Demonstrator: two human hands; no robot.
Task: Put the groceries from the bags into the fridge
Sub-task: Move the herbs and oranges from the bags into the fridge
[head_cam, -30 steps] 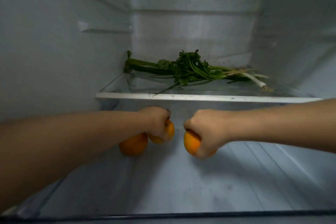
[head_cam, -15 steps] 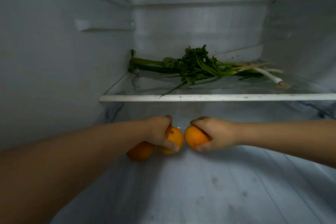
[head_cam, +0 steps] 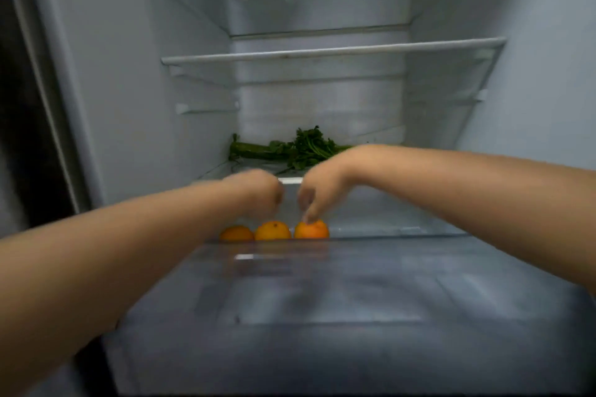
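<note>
Three oranges sit in a row deep on the lower fridge level: a left orange, a middle orange and a right orange. My left hand hovers above the middle one, blurred, fingers curled, holding nothing. My right hand hangs with its fingers pointing down, and the fingertips touch the top of the right orange without gripping it. A bunch of green herbs and spring onions lies on the glass shelf just behind and above my hands.
A clear cover panel spreads in front of the oranges and hides their lower halves. Two more glass shelves, the nearer one, are stacked above. The fridge walls close in left and right, and a dark door edge runs down the far left.
Both hands let go of their oranges and rose above them. The view pulled back and up, so the upper shelves and front cover now show.
</note>
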